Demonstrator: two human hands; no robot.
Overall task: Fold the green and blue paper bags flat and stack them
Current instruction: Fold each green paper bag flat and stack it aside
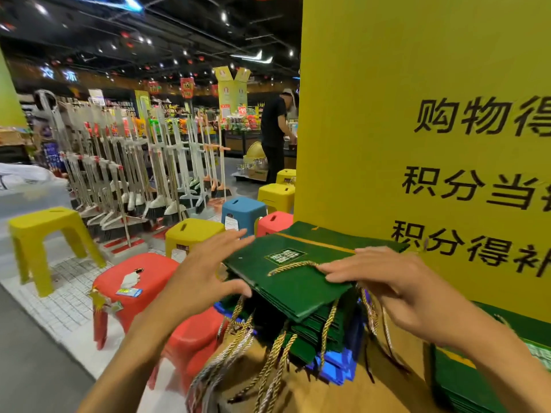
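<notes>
Up front, both bare forearms reach in from the near edge toward a stack of flat paper bags on a brown cardboard surface (316, 391). Twisted gold cord handles (269, 360) dangle off the stack's near side. Glossy blue bags (337, 366) lie at the bottom, with matte dark green bags (313, 326) layered above them.

The right hand (384, 278) lies palm down on the top green bag (289, 283), fingers straight and together, pressing beside its cord loop. The left hand (205, 263) is spread wide at the stack's left edge, its thumb against that edge and its fingers stretched over the far left corner, gripping nothing.

Left of the stack stand smooth red plastic stools (134, 281). A yellow sign (417, 84) with black characters rises at the far right, and a rack of brooms (134, 174) stands at the far left.
</notes>
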